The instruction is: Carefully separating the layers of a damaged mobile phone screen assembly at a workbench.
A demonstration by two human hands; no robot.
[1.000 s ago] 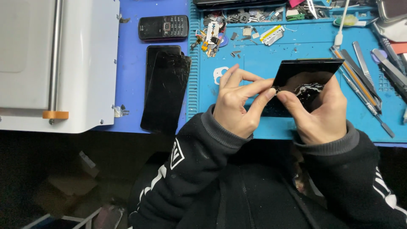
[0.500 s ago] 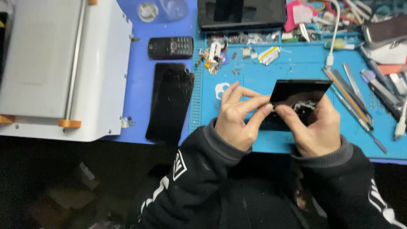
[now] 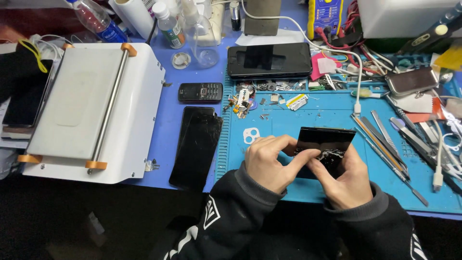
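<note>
A black phone [image 3: 323, 140] with cracked, flaking glass lies on the blue work mat [image 3: 308, 115]. My left hand [image 3: 269, 161] grips its left side, thumb and fingers pinching at the damaged area. From below, my right hand [image 3: 344, 178] holds the phone, thumb pressed on its lower face. Both hands meet at the broken spot, which partly hides it.
A cracked black screen panel [image 3: 196, 147] lies left of the mat, a small keypad phone [image 3: 200, 92] above it. A white machine [image 3: 91, 108] stands far left. Tweezers and metal tools [image 3: 385, 144] lie to the right. Another phone [image 3: 269, 60], bottles and cables sit behind.
The view has tilted up, showing more of the bench's back. My hands still hold the phone; the fingers have shifted slightly at the cracked spot.
</note>
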